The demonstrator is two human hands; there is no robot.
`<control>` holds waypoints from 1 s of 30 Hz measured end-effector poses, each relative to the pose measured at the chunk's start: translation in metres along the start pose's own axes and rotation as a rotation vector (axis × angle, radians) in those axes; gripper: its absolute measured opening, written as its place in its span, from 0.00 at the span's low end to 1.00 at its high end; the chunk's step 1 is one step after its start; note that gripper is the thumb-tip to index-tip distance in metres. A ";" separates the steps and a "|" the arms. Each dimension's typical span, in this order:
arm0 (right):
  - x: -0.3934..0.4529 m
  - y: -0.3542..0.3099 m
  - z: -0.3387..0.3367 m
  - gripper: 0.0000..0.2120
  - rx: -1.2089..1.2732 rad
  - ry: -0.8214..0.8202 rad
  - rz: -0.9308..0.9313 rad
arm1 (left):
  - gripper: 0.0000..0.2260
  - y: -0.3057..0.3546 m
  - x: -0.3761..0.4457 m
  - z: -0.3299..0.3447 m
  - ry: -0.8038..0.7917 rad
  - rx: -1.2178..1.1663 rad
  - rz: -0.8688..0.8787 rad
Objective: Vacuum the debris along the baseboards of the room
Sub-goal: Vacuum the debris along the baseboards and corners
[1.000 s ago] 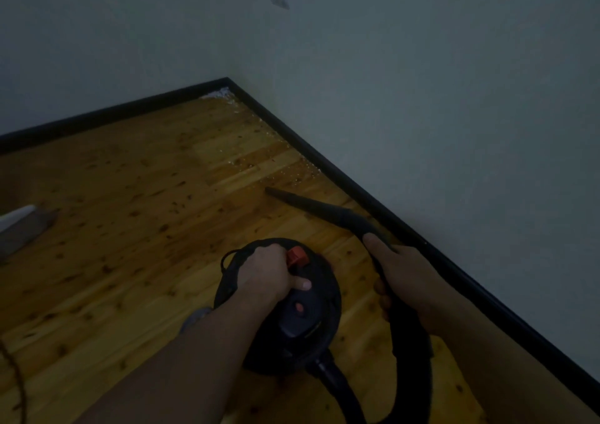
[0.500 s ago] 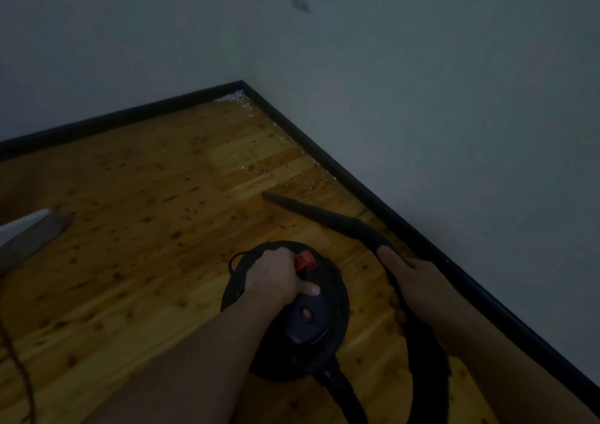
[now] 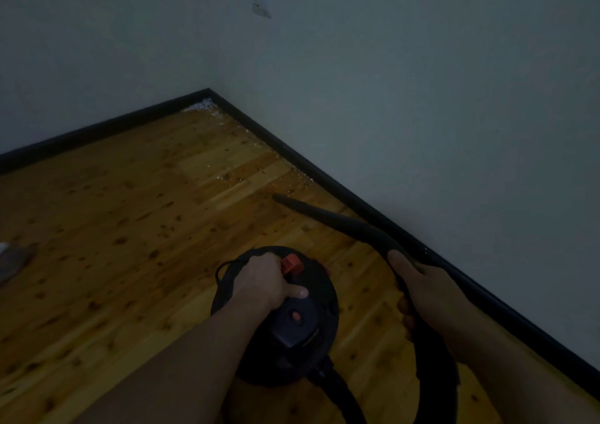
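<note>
In a dim corner: knotty wood floor (image 3: 113,228), black baseboard (image 3: 357,196), grey walls. White debris (image 3: 246,160) lies scattered along the baseboard toward the corner. My left hand (image 3: 264,282) grips the black canister vacuum (image 3: 302,323) by its top; right hand (image 3: 425,293) curls round the hose (image 3: 435,375), nozzle (image 3: 311,210) near the debris.

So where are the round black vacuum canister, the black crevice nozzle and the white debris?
round black vacuum canister (image 3: 319,297): head view, right lid.
black crevice nozzle (image 3: 328,215): head view, mid-length.
white debris (image 3: 203,105): head view, corner pile.
</note>
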State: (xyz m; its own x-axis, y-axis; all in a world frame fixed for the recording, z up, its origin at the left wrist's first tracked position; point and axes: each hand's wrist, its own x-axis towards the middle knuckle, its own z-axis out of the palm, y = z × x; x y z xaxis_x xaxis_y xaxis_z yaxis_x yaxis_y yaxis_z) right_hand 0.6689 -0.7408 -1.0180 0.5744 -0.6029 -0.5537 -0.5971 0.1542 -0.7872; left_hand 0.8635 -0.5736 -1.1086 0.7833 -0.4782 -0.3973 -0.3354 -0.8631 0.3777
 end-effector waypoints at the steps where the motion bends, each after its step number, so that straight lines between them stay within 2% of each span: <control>1: -0.001 0.000 -0.001 0.24 -0.005 0.004 -0.006 | 0.24 0.000 0.003 -0.001 0.001 0.002 0.009; 12: -0.008 -0.003 -0.003 0.24 0.101 0.134 0.077 | 0.27 0.003 0.040 -0.009 -0.034 0.053 0.121; 20: -0.008 -0.011 0.021 0.24 0.160 0.216 0.066 | 0.26 -0.003 0.044 -0.013 -0.069 0.097 0.188; 30: 0.011 -0.033 0.035 0.24 0.127 0.218 0.035 | 0.27 -0.009 0.055 -0.023 -0.039 0.115 0.175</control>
State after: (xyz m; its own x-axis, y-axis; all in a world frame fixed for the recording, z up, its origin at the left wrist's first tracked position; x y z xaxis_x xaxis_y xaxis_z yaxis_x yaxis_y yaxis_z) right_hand 0.7145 -0.7255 -1.0071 0.4119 -0.7477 -0.5209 -0.5315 0.2672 -0.8038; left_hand 0.9213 -0.5884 -1.1146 0.6877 -0.6267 -0.3665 -0.5242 -0.7779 0.3465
